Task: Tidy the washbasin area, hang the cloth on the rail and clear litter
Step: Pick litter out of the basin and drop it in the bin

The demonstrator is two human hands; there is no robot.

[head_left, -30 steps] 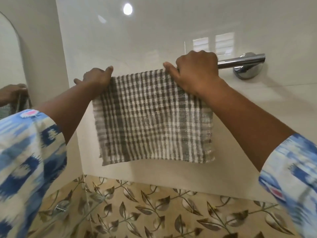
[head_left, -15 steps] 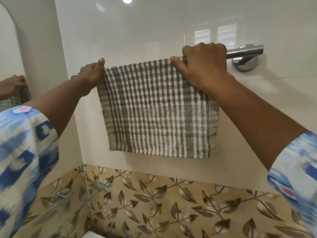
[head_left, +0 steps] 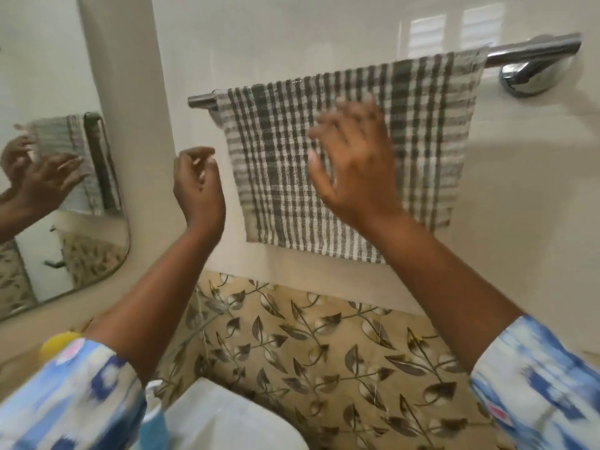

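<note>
One cloth (head_left: pixel 350 157), one rail (head_left: pixel 532 50), one mirror (head_left: pixel 48 92), one basin (head_left: pixel 227 423), two hands: left (head_left: pixel 198 186), right (head_left: pixel 354 167).

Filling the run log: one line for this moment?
grey-and-white checked cloth draped over chrome rail | left hand empty | right hand open

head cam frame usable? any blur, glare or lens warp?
Head view: motion blur smears the right hand and both sleeves; the left hand is softer too. The checked cloth stays readable. A window reflection glares on the glossy wall tile. Wide-angle warp bends the rail and the mirror edge.
</note>
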